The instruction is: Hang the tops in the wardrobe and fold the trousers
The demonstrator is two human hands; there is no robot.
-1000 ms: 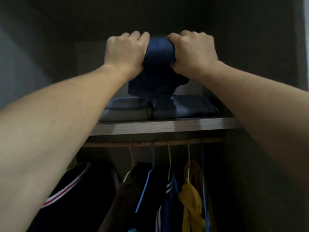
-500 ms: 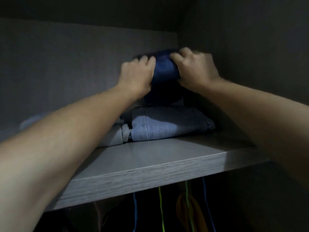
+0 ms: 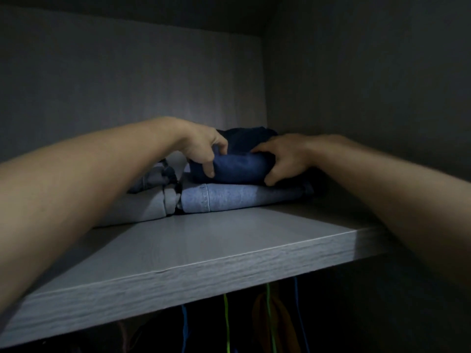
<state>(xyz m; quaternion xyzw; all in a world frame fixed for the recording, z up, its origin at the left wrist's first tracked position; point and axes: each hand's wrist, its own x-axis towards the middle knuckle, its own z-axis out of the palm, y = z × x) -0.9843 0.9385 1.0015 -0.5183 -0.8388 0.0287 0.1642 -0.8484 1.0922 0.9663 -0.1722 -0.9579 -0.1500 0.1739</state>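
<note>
left hand (image 3: 202, 149), right hand (image 3: 286, 157) — a grip apiece on navy trousers (image 3: 239, 167) atop pale jeans (image 3: 229, 200)

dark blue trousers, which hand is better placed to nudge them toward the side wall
Left, probably. The left hand grips the dark blue trousers at their left end, so it can push them rightward; the right hand holds the end nearest the side wall.

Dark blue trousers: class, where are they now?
Head view: dark blue trousers atop the light blue jeans, right side of the shelf, between left hand and right hand.
</note>
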